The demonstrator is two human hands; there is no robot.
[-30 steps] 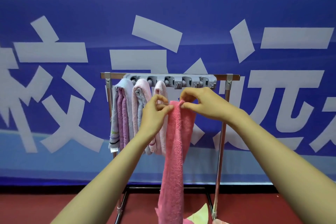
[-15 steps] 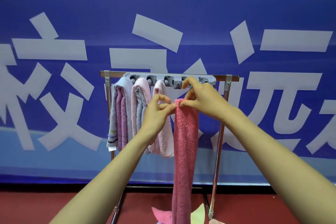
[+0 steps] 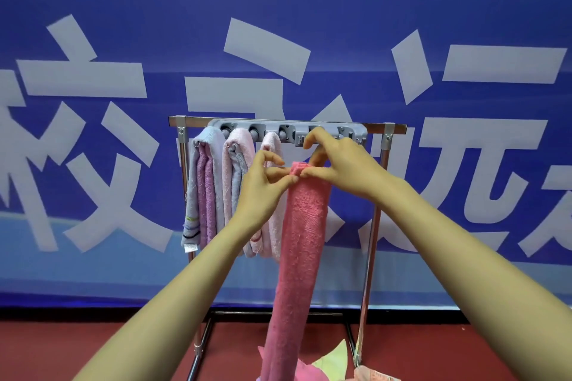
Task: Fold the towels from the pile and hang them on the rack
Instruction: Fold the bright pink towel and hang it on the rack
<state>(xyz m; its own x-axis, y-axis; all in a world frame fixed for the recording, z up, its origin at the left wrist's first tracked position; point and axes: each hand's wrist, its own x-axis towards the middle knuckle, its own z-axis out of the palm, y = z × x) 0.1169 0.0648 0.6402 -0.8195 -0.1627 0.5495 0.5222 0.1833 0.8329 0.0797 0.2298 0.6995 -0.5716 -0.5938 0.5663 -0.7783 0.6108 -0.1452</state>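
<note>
A long coral-pink towel (image 3: 301, 244), folded into a narrow strip, hangs straight down in front of the rack. My left hand (image 3: 263, 187) and my right hand (image 3: 340, 168) pinch its top edge from either side, just below the grey holder bar (image 3: 288, 130) on the metal rack (image 3: 376, 226). Three folded towels hang on the bar's left part: a lilac-and-purple one (image 3: 202, 189), a pale pink-and-blue one (image 3: 235, 176) and a light pink one (image 3: 274, 210), partly hidden behind my left hand. The bar's right end holds no towel.
A blue banner with large white characters (image 3: 309, 40) fills the wall behind the rack. On the red floor at the rack's foot lie more towels, a pale yellow one (image 3: 332, 362) and a peach one (image 3: 371, 374), cut off by the frame's bottom edge.
The pink towel has been gathered into a narrower strip and shifted slightly right. Both hands keep pinching its top; my right hand's fingers rose toward the holder bar.
</note>
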